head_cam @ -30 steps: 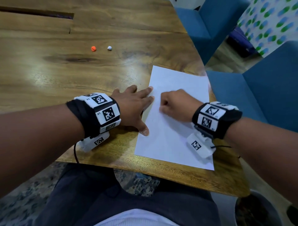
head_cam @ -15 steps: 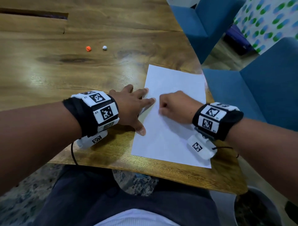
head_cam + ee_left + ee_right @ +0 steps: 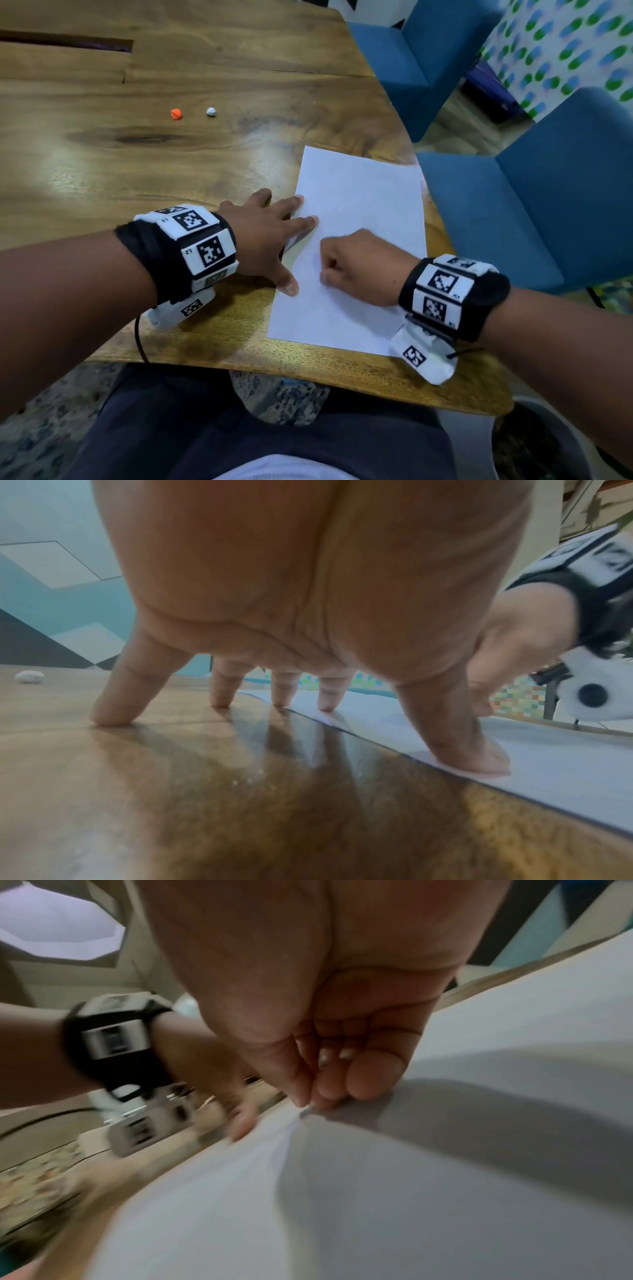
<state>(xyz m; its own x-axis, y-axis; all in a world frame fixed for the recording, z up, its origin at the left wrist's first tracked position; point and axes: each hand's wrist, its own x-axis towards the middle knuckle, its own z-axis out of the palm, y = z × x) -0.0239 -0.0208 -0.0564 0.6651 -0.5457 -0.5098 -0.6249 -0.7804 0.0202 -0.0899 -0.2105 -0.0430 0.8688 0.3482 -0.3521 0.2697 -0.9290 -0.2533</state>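
Observation:
A white sheet of paper (image 3: 359, 185) lies flat near the right front corner of the wooden table (image 3: 171, 171). My left hand (image 3: 270, 236) is spread flat at the sheet's left edge. In the left wrist view its thumb (image 3: 479, 756) and two fingertips press on the paper (image 3: 565, 764), while the other fingers rest on bare wood. My right hand (image 3: 356, 270) is curled in the middle of the sheet. In the right wrist view its thumb and forefinger (image 3: 329, 1093) pinch the paper (image 3: 445, 1177), raising a small ridge.
A small orange ball (image 3: 176, 114) and a small white ball (image 3: 211, 112) lie farther out on the table. Blue chairs (image 3: 548, 212) stand to the right. The table's front edge (image 3: 308, 370) runs just behind the sheet, above my lap.
My right hand has slid along the sheet toward me, still curled. My left hand stays spread at the paper's left edge. The head view has shifted slightly.

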